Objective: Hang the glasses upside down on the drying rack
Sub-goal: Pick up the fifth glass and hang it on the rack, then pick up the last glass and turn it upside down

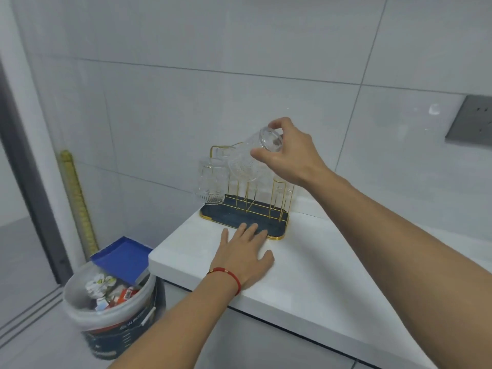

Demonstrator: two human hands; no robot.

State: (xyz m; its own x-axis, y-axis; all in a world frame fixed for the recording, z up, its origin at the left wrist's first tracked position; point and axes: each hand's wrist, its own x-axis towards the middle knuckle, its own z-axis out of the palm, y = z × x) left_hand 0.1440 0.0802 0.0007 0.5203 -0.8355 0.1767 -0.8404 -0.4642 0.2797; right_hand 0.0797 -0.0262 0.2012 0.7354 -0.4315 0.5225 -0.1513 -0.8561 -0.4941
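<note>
A gold wire drying rack (241, 206) with a dark tray stands at the far left corner of the white counter. My right hand (290, 153) grips a clear ribbed glass (250, 158) by its base, tilted mouth-down over the rack's middle prongs. One clear glass (211, 182) hangs upside down on the rack's left end. Another glass (282, 191) hangs on the right end, partly hidden behind my right wrist. My left hand (246, 258) lies flat on the counter, fingers spread, fingertips touching the tray's front edge.
The white counter (306, 283) ends just left of the rack. Below that edge stands a white bucket (114, 312) full of rubbish with a blue box in it. A grey wall socket (471, 121) sits at the right. Tiled wall is close behind the rack.
</note>
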